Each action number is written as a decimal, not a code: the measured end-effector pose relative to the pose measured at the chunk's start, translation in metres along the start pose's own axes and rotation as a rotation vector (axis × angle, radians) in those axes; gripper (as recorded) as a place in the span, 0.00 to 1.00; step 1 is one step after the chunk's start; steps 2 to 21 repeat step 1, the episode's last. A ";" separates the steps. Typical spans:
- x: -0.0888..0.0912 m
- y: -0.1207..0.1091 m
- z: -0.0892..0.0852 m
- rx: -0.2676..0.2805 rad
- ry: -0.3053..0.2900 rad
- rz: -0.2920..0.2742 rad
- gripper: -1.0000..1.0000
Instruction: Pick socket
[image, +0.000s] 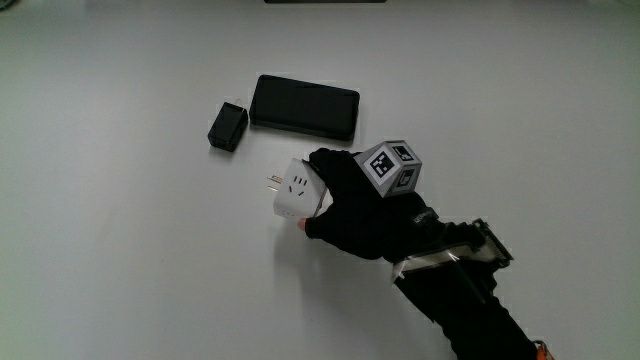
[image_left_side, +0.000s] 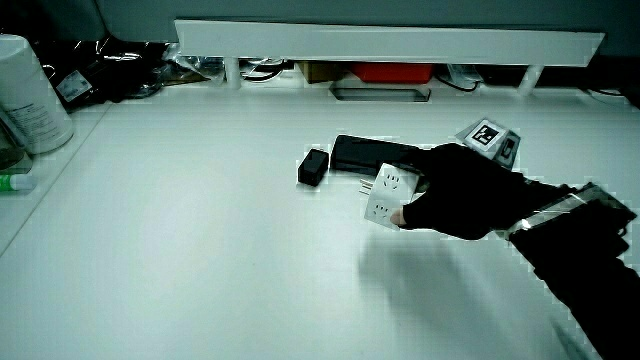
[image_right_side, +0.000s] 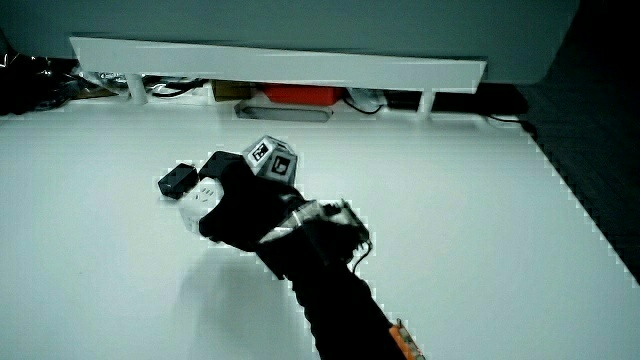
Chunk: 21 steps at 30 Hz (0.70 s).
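Hand (image: 352, 205): fingers closed around the white socket (image: 295, 189).
Socket: nearer the person than the black case (image: 304, 106).

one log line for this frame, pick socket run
hand: shut on white socket | socket: beside black flat case, nearer the person | small black block: beside case, untouched | lift: cannot tell

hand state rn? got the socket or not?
Hand: closed on the white socket, fingers wrapped around it, beside the black flat case.
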 end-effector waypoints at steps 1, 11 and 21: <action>-0.002 -0.005 0.004 0.000 0.013 0.021 1.00; -0.002 -0.005 0.004 0.000 0.013 0.021 1.00; -0.002 -0.005 0.004 0.000 0.013 0.021 1.00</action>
